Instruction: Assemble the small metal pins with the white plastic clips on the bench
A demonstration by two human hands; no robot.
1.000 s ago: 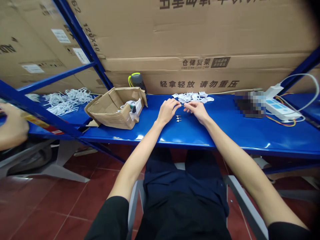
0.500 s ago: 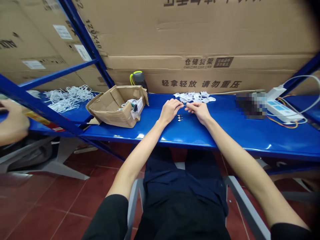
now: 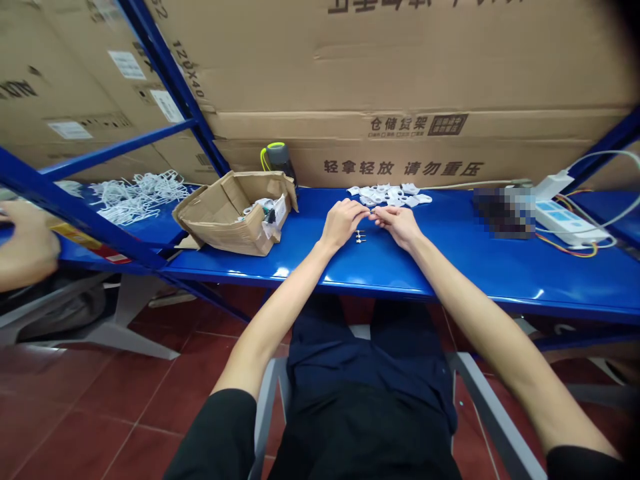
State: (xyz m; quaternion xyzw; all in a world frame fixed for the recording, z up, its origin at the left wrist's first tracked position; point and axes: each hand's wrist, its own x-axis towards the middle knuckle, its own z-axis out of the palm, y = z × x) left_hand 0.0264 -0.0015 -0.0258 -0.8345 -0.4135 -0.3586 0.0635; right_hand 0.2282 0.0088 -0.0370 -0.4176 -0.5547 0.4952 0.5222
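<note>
My left hand (image 3: 343,223) and my right hand (image 3: 397,224) meet at the fingertips above the blue steel shelf (image 3: 450,267). Both pinch a tiny metal-looking part (image 3: 371,212), which is mostly hidden by my fingers. Just below my hands, small metal pins (image 3: 359,237) lie on the shelf. Beyond my fingertips is a loose pile of white plastic parts (image 3: 387,195).
To the left stand an open cardboard box (image 3: 235,220) holding white items and a bundle of white cords (image 3: 140,197). A dark bottle (image 3: 279,162) stands behind. A pixelated object (image 3: 505,213) and a power strip (image 3: 565,223) sit right. Another person's hand (image 3: 27,243) shows far left.
My fingertips have drawn slightly closer together around the tiny part. The camera view has shifted slightly. The pins and white parts stay in place.
</note>
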